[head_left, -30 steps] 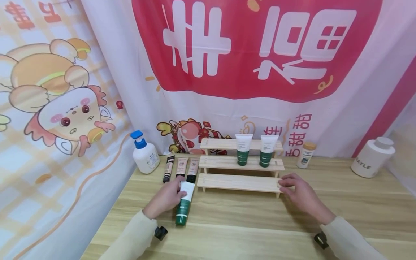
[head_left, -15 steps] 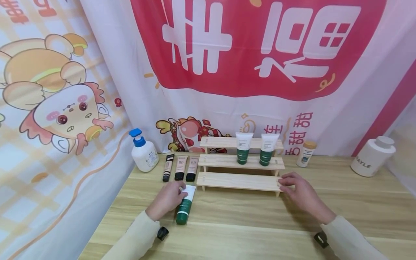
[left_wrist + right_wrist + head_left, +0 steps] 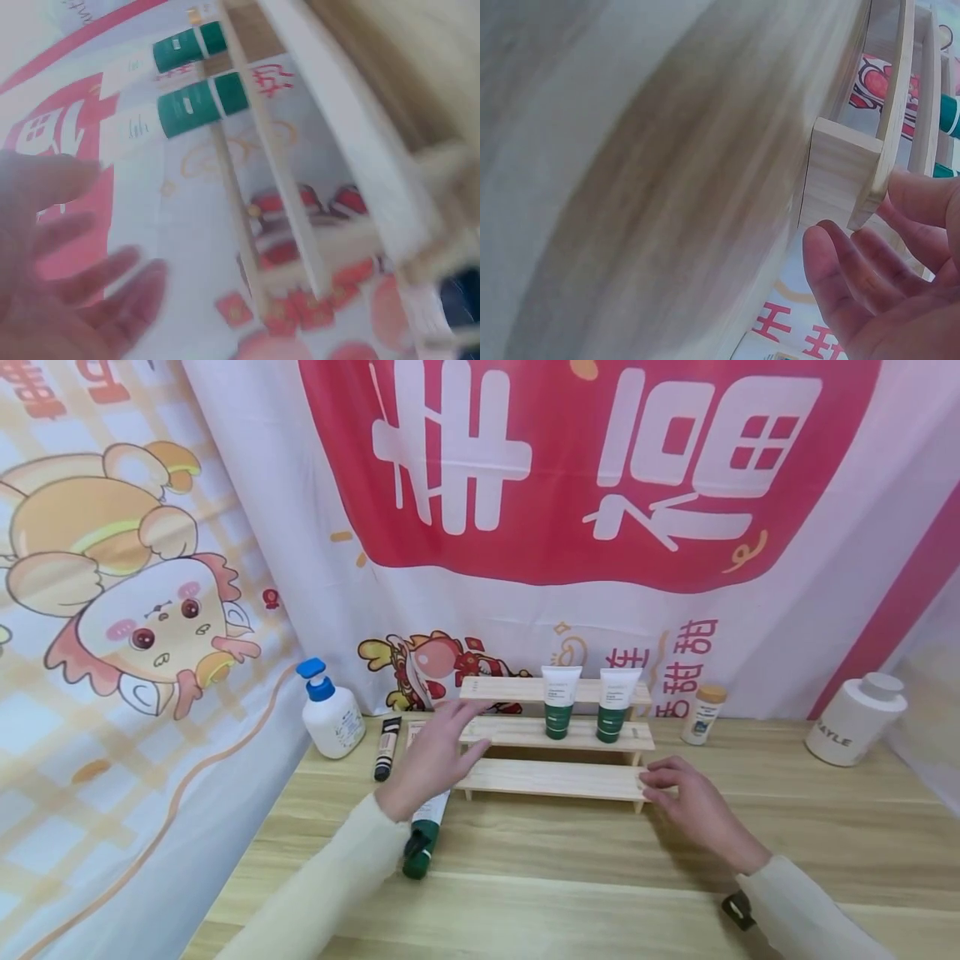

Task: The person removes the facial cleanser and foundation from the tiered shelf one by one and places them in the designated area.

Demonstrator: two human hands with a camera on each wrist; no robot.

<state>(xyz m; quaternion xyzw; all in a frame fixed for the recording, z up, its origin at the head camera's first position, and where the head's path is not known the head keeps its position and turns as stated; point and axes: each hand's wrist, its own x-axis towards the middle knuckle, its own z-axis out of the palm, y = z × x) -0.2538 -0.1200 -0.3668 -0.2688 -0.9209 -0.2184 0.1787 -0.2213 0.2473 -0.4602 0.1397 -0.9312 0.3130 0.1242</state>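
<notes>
A three-step wooden display rack [image 3: 551, 779] stands on the table. Two white-and-green squeeze tubes, a left one [image 3: 559, 702] and a right one [image 3: 619, 704], stand upright on its middle step. My left hand [image 3: 431, 752] is raised by the rack's left end, fingers spread and holding nothing; the left wrist view has the fingers near the standing tubes. Under the left wrist, a third green-and-white tube [image 3: 422, 852] lies on the table, partly hidden. My right hand [image 3: 686, 797] pinches the right end of the lowest step, thumb [image 3: 915, 196] on top.
A dark striped tube [image 3: 386, 748] lies left of the left hand, which hides most of the pink tubes beside it. Behind stands a white pump bottle [image 3: 334, 720]. To the right are a small tan-capped bottle [image 3: 703, 718] and a white jar [image 3: 853, 722]. A printed curtain [image 3: 562, 627] hangs behind.
My left hand has let go of the lying green-and-white tube and moved up and right toward the rack, opening its fingers. The right hand has stayed at the lowest step's end.
</notes>
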